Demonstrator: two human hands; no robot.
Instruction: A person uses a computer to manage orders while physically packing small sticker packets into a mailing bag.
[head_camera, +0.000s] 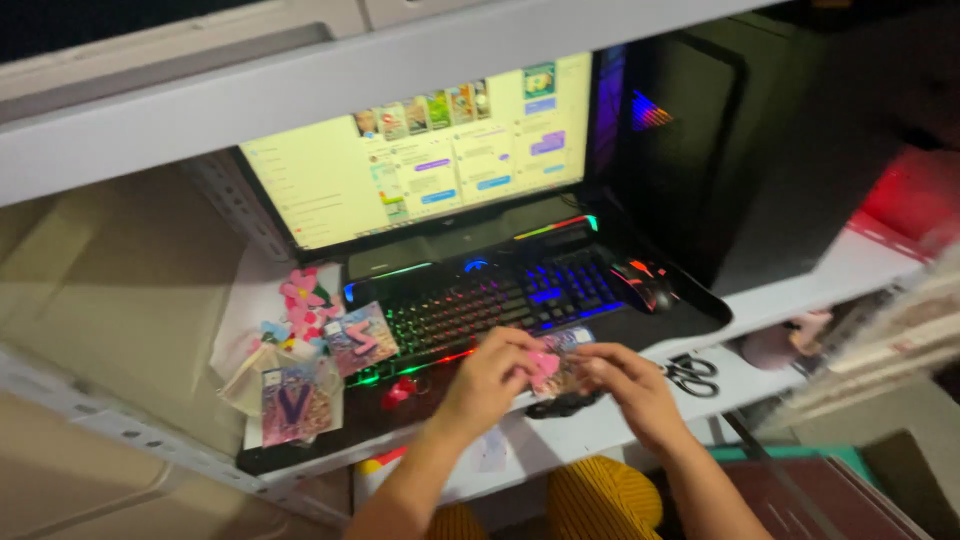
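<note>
Both forearms rise from the bottom centre of the frame, the left hand (497, 375) and right hand (625, 385) meeting over the white shelf edge (600, 425). Their fingers pinch a small clear-wrapped pink trinket (553, 368) between them, held close for fingertip work. Behind, at upper centre, a lit monitor (420, 150) tops a rainbow-lit keyboard (480, 305). Scissors (690, 373) lie at right; similar wrapped pieces (300, 395) gather at left.
</note>
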